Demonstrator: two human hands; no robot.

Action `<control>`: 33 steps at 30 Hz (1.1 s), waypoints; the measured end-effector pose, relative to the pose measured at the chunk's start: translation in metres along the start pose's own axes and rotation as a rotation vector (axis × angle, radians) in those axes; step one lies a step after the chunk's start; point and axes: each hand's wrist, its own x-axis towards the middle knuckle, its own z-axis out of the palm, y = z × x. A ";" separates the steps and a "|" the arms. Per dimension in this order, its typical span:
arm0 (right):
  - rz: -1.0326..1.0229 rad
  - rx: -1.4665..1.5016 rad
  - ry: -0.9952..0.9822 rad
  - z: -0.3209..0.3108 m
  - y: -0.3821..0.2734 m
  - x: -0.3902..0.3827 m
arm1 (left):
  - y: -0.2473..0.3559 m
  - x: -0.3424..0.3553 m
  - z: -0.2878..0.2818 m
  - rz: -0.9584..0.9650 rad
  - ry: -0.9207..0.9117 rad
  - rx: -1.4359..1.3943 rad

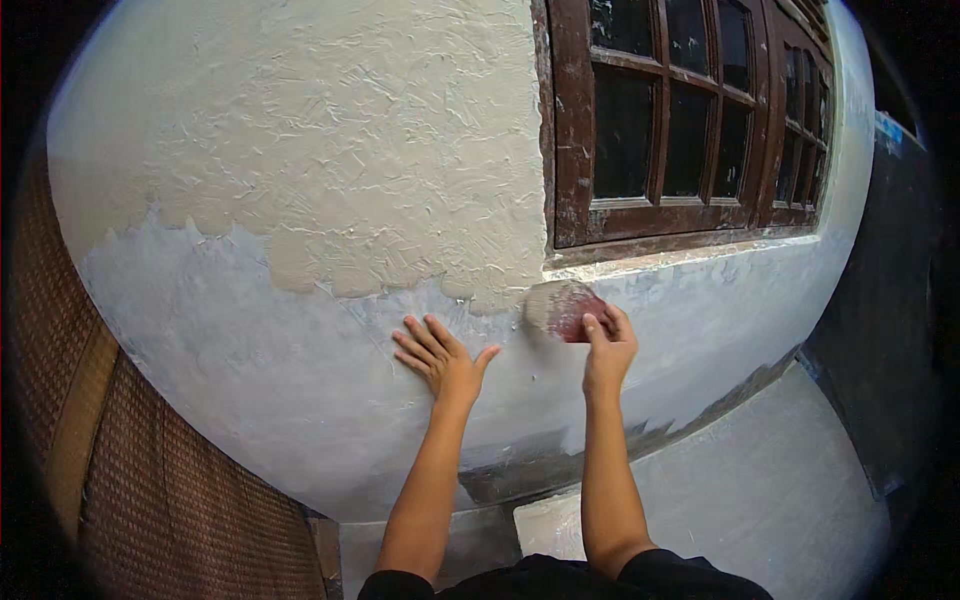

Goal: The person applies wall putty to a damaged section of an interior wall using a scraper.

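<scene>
My right hand (610, 350) pinches a flat red putty spreader (566, 311) by its right side, fingers and thumb closed on it. Cream paste coats much of the spreader, which is held at the wall just below the window's lower left corner. My left hand (440, 360) lies with its fingers spread on the smooth grey-white part of the wall (300, 400), holding nothing. Above both hands, a rough cream coat (380, 150) with raised ridges covers the upper wall and ends in an uneven lower edge.
A brown wooden window (665, 120) with dark panes is set in the wall at upper right. Brown woven panels (190, 470) stand at the left. Below the wall is a grey floor (750, 480), with a pale slab (550, 525) near my body. A dark surface (870, 300) stands at far right.
</scene>
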 end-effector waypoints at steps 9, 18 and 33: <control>-0.005 0.000 0.091 -0.007 0.000 0.004 | 0.003 0.001 -0.001 -0.009 -0.023 -0.011; -0.120 -0.099 0.100 -0.011 0.011 0.011 | 0.005 0.000 0.001 0.017 0.013 -0.004; -0.053 -0.026 -0.065 0.003 0.003 0.003 | -0.001 -0.001 0.001 0.003 -0.003 0.001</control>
